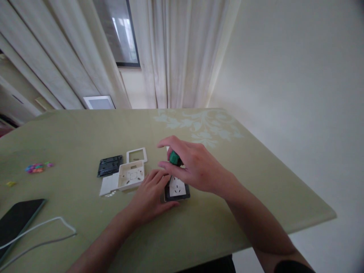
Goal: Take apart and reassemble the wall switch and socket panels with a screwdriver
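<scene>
A wall socket [177, 186] with a white face and dark frame lies face up on the table. My left hand [151, 191] grips its left side, with the thumb along the near edge and the fingers at the far left corner. Above the far part of the socket, my right hand [196, 165] is closed around the green handle of a screwdriver [175, 158]. The screwdriver's shaft and tip are hidden. Left of my hands lie a white mounting box [131, 175], a white frame [137, 155], a black plate [110, 165] and a white cover [109, 184].
The green-covered table [85, 132] has its right edge near the wall. A dark tablet-like device [19, 216] and a white cable [61, 219] lie at the near left. Small colourful pieces [36, 167] and a yellow piece [11, 184] sit farther left. Curtains [182, 57] hang behind.
</scene>
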### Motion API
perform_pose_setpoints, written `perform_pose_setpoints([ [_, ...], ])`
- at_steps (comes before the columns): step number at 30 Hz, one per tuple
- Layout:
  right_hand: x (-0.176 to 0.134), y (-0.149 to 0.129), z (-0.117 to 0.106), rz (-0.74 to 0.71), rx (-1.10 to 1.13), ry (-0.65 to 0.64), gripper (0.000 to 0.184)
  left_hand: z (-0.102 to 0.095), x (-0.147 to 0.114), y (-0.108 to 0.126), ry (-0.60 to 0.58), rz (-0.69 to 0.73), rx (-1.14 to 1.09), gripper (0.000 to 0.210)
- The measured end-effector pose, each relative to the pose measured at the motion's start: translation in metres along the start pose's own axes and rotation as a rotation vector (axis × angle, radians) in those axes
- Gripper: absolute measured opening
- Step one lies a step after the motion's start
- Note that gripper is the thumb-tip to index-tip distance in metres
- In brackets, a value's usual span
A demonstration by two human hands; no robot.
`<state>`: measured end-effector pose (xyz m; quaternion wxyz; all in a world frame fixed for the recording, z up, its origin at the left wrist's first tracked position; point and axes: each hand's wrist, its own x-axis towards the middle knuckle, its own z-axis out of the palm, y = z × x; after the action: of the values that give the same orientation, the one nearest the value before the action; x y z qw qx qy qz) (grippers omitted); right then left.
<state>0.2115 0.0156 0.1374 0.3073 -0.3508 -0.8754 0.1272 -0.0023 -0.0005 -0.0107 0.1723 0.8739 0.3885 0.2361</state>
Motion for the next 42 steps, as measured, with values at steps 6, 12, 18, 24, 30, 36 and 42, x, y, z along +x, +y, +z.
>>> perform_pose_setpoints([
  [6,-0.007,0.004,-0.021,0.019,0.025,0.451,0.033,-0.003,0.001,0.008,-0.034,-0.007,-0.080,0.069],
  [12,-0.007,0.012,-0.038,-0.053,0.063,1.016,0.018,-0.002,0.003,0.015,-0.078,-0.081,-0.227,0.075],
  [18,-0.004,0.021,-0.056,-0.056,0.067,1.235,0.011,-0.004,0.004,0.020,-0.074,-0.121,-0.371,0.079],
  [24,-0.008,0.045,-0.056,0.023,0.186,1.298,0.020,-0.010,0.004,0.020,0.056,-0.149,-0.567,0.073],
  [30,-0.044,0.113,0.015,0.678,0.725,1.073,0.050,-0.008,0.010,0.009,0.297,-0.291,-0.852,0.066],
  [36,-0.062,0.137,0.065,0.877,1.130,0.980,0.048,-0.009,0.013,0.003,0.343,-0.421,-1.009,0.044],
  [42,-0.060,0.129,0.069,0.894,1.272,0.833,0.040,0.008,0.019,-0.002,0.438,-0.498,-1.450,0.056],
])
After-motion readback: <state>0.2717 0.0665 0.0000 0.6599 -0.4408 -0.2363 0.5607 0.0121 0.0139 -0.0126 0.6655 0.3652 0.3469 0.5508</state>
